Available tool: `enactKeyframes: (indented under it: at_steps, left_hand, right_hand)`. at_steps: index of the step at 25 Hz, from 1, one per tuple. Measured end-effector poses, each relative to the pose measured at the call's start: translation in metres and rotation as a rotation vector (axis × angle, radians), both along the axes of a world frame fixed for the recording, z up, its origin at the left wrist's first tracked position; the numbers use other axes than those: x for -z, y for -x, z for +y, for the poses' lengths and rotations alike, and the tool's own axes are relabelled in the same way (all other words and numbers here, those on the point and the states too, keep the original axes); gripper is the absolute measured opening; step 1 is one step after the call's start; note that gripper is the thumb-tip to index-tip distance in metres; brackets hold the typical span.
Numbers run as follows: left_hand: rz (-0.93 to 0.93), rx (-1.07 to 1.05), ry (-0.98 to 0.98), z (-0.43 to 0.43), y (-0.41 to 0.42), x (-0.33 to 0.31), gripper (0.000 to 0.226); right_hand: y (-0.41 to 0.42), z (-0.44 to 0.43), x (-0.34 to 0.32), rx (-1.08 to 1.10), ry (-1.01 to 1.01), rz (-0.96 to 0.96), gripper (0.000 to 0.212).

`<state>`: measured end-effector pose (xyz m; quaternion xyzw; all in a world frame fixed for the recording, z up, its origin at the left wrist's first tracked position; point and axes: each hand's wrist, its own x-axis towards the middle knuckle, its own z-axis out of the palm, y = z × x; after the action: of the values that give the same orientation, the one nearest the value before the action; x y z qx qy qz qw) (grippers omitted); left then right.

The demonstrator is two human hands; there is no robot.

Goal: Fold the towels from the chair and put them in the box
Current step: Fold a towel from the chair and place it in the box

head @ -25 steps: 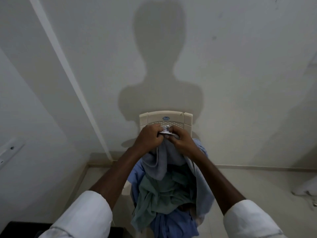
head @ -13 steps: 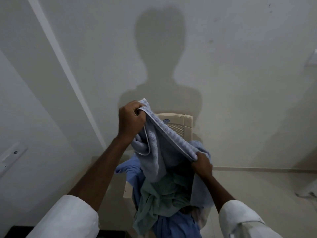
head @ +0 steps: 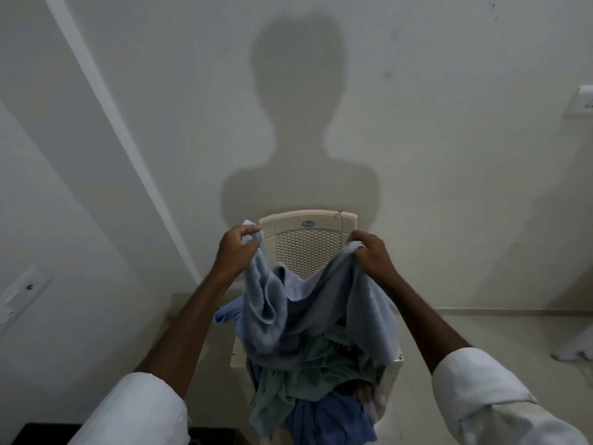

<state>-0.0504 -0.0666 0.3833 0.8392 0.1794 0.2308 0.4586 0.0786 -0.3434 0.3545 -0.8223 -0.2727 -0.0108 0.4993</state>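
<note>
A pale grey-blue towel point(head: 321, 309) hangs spread between my two hands above a cream plastic chair point(head: 308, 245). My left hand point(head: 236, 252) grips its left top corner, and my right hand point(head: 372, 255) grips the right top corner at about the same height. The towel sags in the middle and drapes down over the heap on the seat. Under it lie a green towel point(head: 308, 370) and a blue towel point(head: 327, 422), crumpled together. Only a dark edge point(head: 41, 433) shows at the bottom left; I cannot tell if it is the box.
The chair stands against a white wall point(head: 417, 123) that carries my shadow. A wall corner runs close on the left. Pale floor point(head: 481, 329) lies to the right, with a white object point(head: 577, 348) at the far right edge. A switch plate point(head: 582, 101) sits high right.
My hands started together at one edge of the towel, then drew apart. The left hand rose and came back down; the right slid along the edge. The towel now hangs spread between them.
</note>
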Motion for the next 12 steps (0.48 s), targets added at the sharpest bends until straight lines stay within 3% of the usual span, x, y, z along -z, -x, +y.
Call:
enactKeyframes:
  at_steps: [2,7,9,12]
  left_hand:
    - [-0.013,0.111,-0.013,-0.027,-0.003,0.007,0.032]
    - [-0.046,0.330,0.009,-0.077,-0.007,0.009,0.049]
    - [-0.084,0.338,0.033,-0.081,-0.006,0.007,0.044]
    - [-0.162,0.299,-0.090,-0.082,-0.005,0.003,0.014]
  right_hand:
    - [0.013,0.022,-0.026,-0.137,-0.052,-0.074,0.016]
    - [0.038,0.056,-0.052,-0.336,-0.122,-0.158,0.034]
    - [0.044,0.058,-0.055,-0.304,-0.178,-0.130,0.035]
    - [0.041,0.055,-0.053,-0.250,-0.213,-0.107,0.032]
